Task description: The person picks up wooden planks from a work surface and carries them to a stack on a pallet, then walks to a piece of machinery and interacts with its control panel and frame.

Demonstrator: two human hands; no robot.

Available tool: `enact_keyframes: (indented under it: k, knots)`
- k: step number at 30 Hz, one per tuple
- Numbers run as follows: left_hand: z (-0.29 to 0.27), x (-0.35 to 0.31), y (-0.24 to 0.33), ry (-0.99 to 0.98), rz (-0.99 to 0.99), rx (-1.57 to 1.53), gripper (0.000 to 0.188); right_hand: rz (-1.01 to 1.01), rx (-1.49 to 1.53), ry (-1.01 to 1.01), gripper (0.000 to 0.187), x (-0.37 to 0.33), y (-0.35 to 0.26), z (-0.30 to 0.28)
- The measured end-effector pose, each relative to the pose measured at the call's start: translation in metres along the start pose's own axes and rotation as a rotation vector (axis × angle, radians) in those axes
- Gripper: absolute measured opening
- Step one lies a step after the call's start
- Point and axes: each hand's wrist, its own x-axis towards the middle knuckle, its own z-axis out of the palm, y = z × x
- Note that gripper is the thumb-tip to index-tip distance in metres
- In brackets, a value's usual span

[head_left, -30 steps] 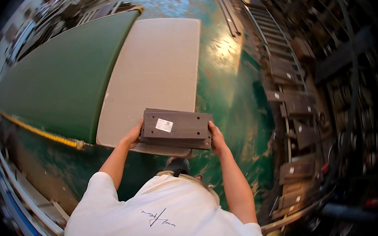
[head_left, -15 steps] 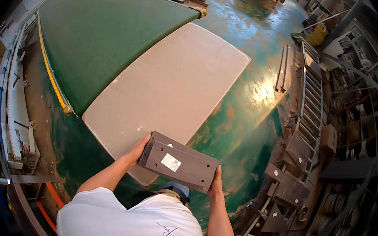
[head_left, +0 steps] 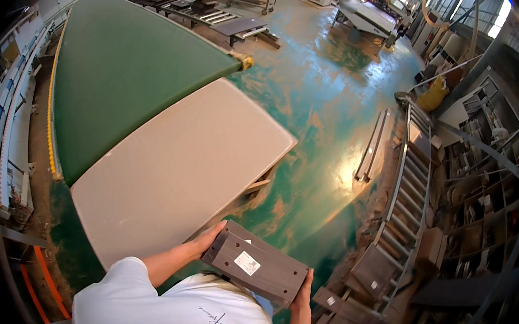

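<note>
Between my two hands is a short stack of dark brown drilled boards (head_left: 270, 272), held tilted in front of my body. Round holes show near its ends, and a white label sits on the top face. My left hand (head_left: 209, 238) grips the upper-left end, fingers partly hidden behind it. At the lower-right end my right hand (head_left: 305, 290) is closed around the edge. Beyond the boards lies a large pale panel (head_left: 178, 163), its near edge close to my left forearm.
A green conveyor belt (head_left: 132, 68) adjoins the pale panel's far side. On the right a roller track (head_left: 401, 211) carries brown boards (head_left: 373, 273). Two long strips (head_left: 372, 145) lie on the green floor. Compartmented shelving (head_left: 490, 221) stands farther right; orange bars (head_left: 49, 282) show at left.
My view has turned right and up, so the pale panel and conveyor sit farther left and more of the workshop shows beyond. Both hands keep hold of the boards.
</note>
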Motion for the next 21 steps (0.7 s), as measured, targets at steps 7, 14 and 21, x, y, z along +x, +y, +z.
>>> enact_keyframes:
  k: [7, 14, 21]
  knots:
    - [0.161, 0.161, 0.083, 0.106, -0.037, 0.129, 0.072, -0.008, 0.020, -0.034, 0.080, 0.134, -0.192, -0.053]
    - [0.252, 0.293, 0.201, 0.140, -0.015, -0.007, 0.078, 0.057, -0.095, -0.179, 0.078, 0.310, -0.380, -0.028]
    - [0.306, 0.472, 0.336, 0.202, 0.056, -0.102, 0.083, 0.017, -0.247, -0.101, 0.083, 0.523, -0.526, 0.039]
